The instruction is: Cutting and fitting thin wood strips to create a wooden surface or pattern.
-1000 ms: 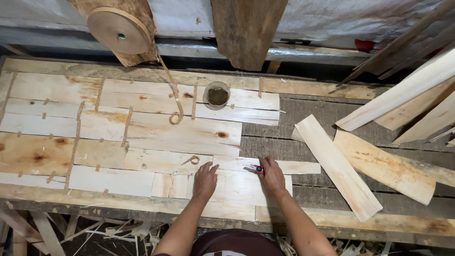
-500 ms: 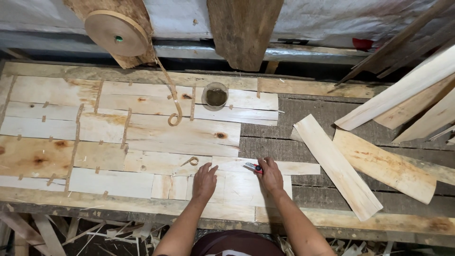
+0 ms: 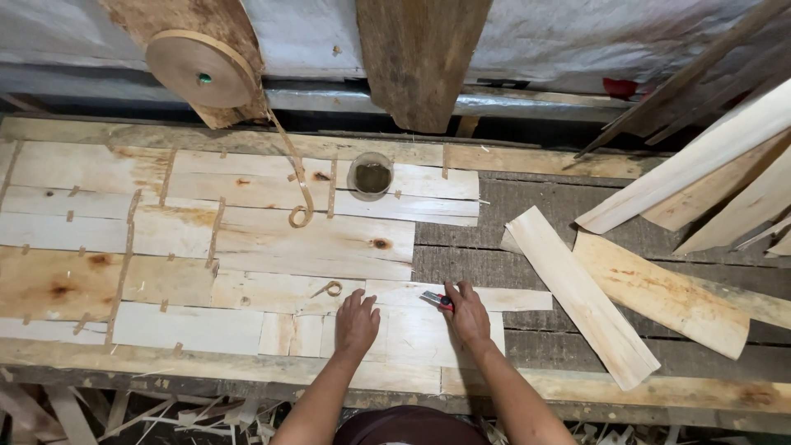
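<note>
Red-tipped cutter (image 3: 436, 299) lies left-right under the gripping right hand (image 3: 466, 315); left hand (image 3: 356, 321) presses flat, fingers spread, on veneer (image 3: 412, 334).

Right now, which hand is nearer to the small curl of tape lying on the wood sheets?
Left. The left hand lies flat just below and right of the tape curl; the right hand, holding a small cutter, is farther right.

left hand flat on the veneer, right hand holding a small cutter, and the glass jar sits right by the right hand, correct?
Not quite: the jar stands far from the right hand, up near the back of the bench, as the head view shows. The rest holds: the left hand lies flat on the veneer and the right holds a small cutter.
</note>
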